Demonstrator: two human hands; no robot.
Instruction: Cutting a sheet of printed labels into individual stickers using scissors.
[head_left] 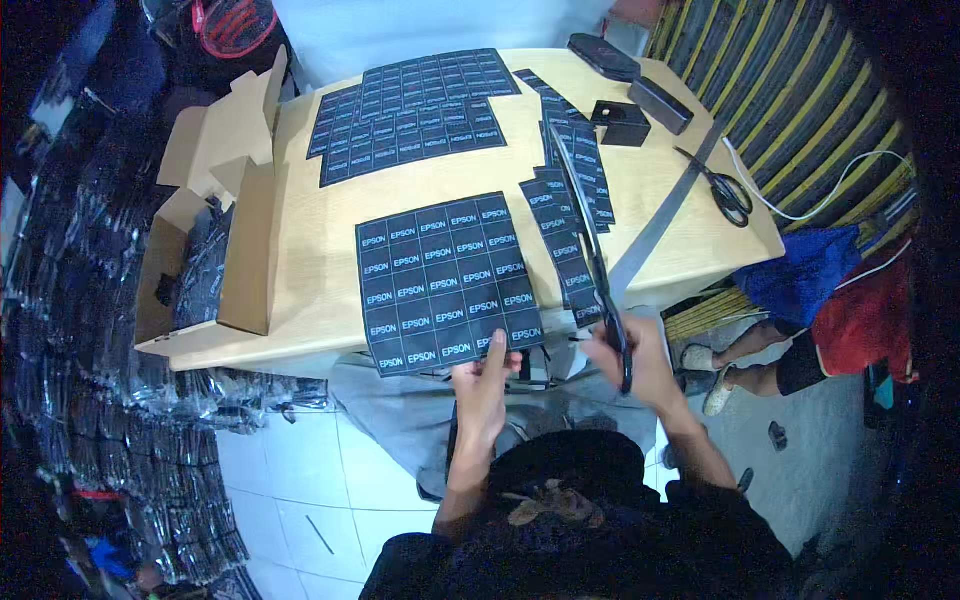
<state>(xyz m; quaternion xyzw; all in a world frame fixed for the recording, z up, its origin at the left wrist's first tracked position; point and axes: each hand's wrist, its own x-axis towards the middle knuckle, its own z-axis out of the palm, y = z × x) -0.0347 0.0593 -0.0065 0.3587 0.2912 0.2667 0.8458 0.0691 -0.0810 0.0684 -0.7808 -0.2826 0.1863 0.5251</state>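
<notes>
Left hand (485,385) pinches the near edge of a black label sheet (445,282), a glossy grid of small rectangles lying flat at the front of the worktop (300,290). Right hand (640,360) grips long steel scissors (590,250), blades nearly closed, pointing away. This sheet looks uncut. Just beyond its right side lie cut strips (570,200), thin and overlapping, so part of the work appears done. Farther back, a larger spread of label sheets (410,112) remains whole. Brown cardboard box (215,240) at left.

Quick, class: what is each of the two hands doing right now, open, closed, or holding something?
Left hand: closed on the near edge of the black label sheet.
Right hand: closed on the long scissors.
</notes>
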